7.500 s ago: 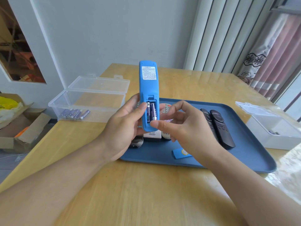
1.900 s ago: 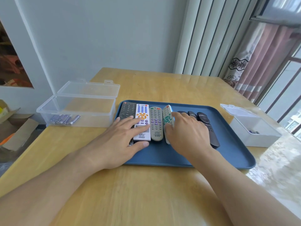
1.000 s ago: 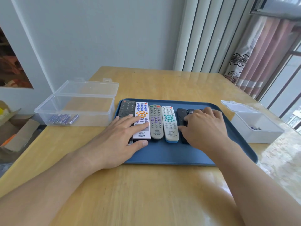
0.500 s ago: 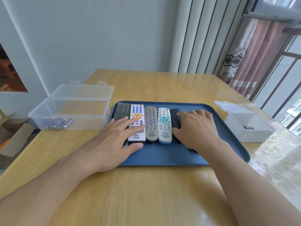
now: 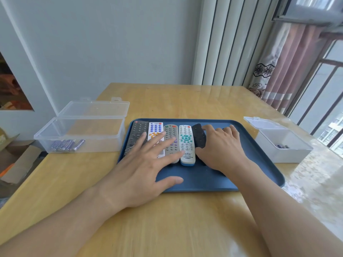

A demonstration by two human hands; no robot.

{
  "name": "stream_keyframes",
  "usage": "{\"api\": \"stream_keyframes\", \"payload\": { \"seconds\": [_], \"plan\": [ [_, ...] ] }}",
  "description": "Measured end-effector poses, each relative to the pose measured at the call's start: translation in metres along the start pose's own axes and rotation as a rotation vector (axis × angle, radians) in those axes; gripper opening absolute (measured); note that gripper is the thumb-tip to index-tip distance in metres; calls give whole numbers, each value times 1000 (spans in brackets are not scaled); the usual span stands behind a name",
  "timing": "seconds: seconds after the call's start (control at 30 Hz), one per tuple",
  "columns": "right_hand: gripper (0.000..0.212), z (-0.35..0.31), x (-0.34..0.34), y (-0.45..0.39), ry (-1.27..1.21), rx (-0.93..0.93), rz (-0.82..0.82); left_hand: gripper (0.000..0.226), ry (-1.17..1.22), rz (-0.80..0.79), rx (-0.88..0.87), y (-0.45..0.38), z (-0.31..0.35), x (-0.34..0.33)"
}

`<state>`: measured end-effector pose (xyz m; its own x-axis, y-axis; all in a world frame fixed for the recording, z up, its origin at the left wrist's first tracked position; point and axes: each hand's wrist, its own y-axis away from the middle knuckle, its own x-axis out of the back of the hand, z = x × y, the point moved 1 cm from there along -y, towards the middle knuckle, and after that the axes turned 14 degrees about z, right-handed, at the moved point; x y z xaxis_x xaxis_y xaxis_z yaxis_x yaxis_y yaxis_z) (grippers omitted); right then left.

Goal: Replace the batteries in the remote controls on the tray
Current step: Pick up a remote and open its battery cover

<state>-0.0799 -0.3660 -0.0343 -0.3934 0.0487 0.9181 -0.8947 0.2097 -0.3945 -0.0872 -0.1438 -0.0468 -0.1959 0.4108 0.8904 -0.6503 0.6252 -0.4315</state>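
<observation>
Where print shows, remote [image 5: 186, 143] illegible.

One tray [image 5: 259, 175], five visible remotes [image 5: 186, 143], two open plastic boxes [image 5: 83, 134], two hands [image 5: 141, 173]

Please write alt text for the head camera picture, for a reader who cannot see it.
Two bare hands, left hand and right hand, lie flat on a row of remote controls on a dark blue plastic tray on a wooden table. A clear plastic box of batteries stands left.
</observation>
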Motion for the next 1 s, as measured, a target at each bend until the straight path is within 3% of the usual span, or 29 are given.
{"api": "stream_keyframes", "payload": {
  "seconds": [0.33,0.5,0.63,0.77,0.9,1.0],
  "plan": [
    [53,-1,6,-1,-124,-37,95,65,-68,-19,-59,-3,20,-12],
    [52,3,21,-2,-303,-53,381,68,1,87,-47,-3,17,-11],
    [43,-9,37,6,-768,82,601,61,504,374,305,-4,15,1],
    [18,-28,39,20,-910,383,771,45,1087,417,617,-6,10,18],
    [13,-42,34,26,-951,526,734,34,1465,608,794,-7,2,22],
    [27,-43,38,28,-981,417,593,23,1504,707,830,-10,-5,25]
  ]
}}
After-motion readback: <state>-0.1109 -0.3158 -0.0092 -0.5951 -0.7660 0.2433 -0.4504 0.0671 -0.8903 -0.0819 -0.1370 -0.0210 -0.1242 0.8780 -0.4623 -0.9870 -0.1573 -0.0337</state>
